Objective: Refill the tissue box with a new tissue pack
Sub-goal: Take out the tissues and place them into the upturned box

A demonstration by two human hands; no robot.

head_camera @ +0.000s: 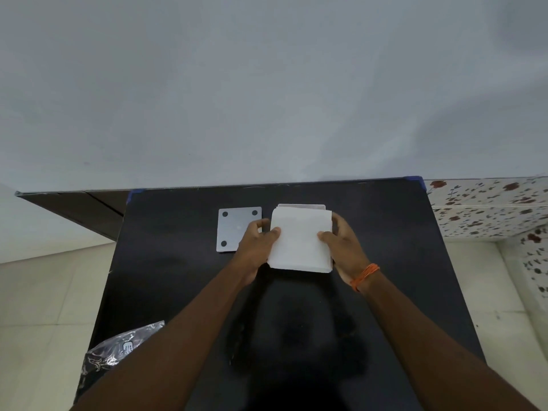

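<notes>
A thick white stack of tissues (300, 241) is held just above the black table (178, 292), gripped from both sides. My left hand (257, 241) clasps its left edge, thumb on top. My right hand (344, 247), with an orange thread at the wrist, clasps its right edge. Behind the stack, the pale rim of the tissue box (302, 206) peeks out; the rest of the box is hidden by the tissues. A grey square bottom plate (234, 229) with dark round feet lies flat to the left, partly under my left hand.
A crumpled clear plastic wrapper (118, 348) lies at the table's near left edge. A pale wall rises right behind the table. A brown ledge (77, 206) runs at the back left, and floral tiles (486, 206) stand at the right.
</notes>
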